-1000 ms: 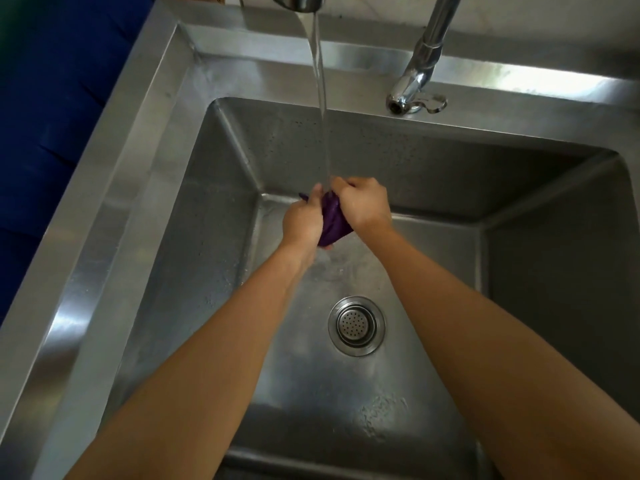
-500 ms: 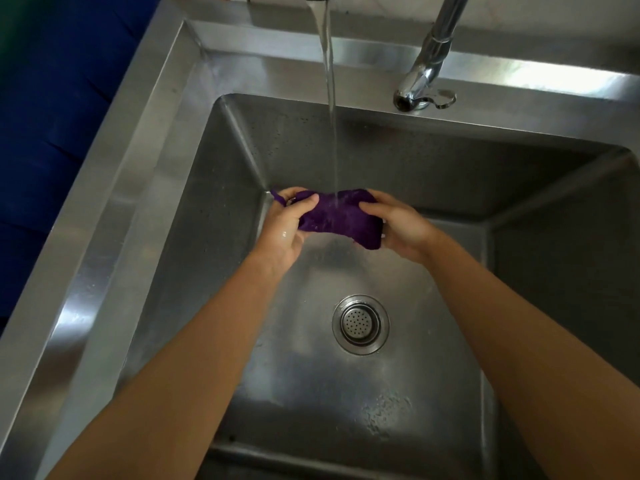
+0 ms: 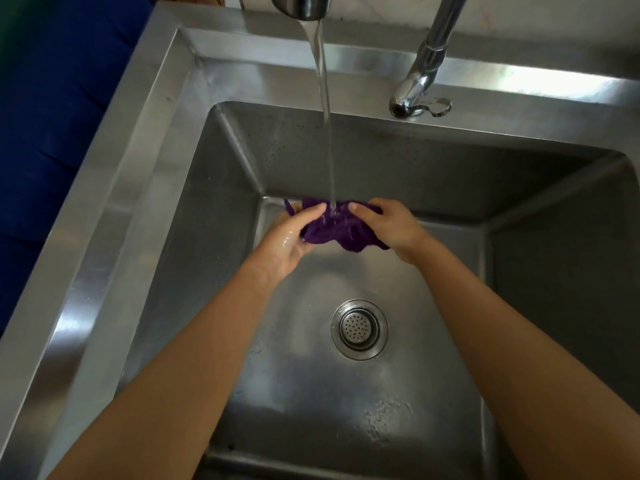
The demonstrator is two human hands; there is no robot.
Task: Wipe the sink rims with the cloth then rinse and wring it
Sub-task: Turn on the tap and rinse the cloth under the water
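Note:
A purple cloth [image 3: 337,230] is held bunched inside the steel sink basin, under a stream of water [image 3: 325,109] that falls from the spout [image 3: 300,6] onto its middle. My left hand [image 3: 289,239] grips the cloth's left end and my right hand [image 3: 389,226] grips its right end. Both hands look wet. The sink rim [image 3: 114,209] runs wide and shiny along the left and the back.
The tap's base and lever [image 3: 419,102] stand on the back rim at the right. A round drain strainer [image 3: 359,329] sits in the basin floor below the hands. A dark blue surface [image 3: 45,116] lies left of the sink.
The hands, pressed together around a balled cloth a second ago, have drawn apart and spread the cloth under the running water.

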